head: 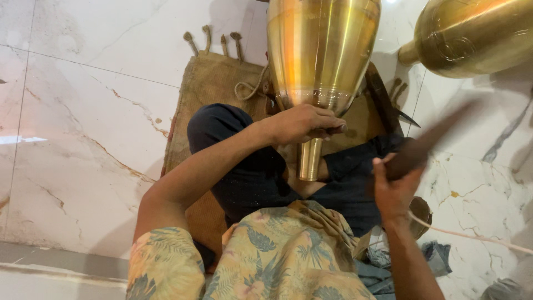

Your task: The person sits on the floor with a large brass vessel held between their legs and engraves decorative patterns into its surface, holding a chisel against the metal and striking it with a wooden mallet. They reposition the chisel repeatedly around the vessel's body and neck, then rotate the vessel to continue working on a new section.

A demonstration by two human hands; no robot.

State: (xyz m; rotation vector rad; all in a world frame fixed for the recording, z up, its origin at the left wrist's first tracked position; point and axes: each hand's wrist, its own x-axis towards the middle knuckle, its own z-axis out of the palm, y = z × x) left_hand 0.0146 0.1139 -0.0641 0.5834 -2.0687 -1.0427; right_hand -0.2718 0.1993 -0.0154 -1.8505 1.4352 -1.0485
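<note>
Leaning over a floral shirt [277,255], knees in dark trousers [250,166]. Gripping a dark tool [422,145] in the right hand [391,189], fingers clamped round the handle, far end blurring. Pinning the vase [321,55] with the left hand [302,123], fingers curling shut over its narrowing. Gleaming polished brass, wide body above the hand, slim neck below, resting over burlap [211,89]. Lying top right, another brass vessel [472,36].

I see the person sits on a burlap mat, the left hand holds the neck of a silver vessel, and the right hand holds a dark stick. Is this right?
Not quite: the vessel is golden brass, not silver, as the head view shows. The rest holds: the left hand grips its neck, the right hand holds the dark stick, and the person sits on the burlap mat.
</note>
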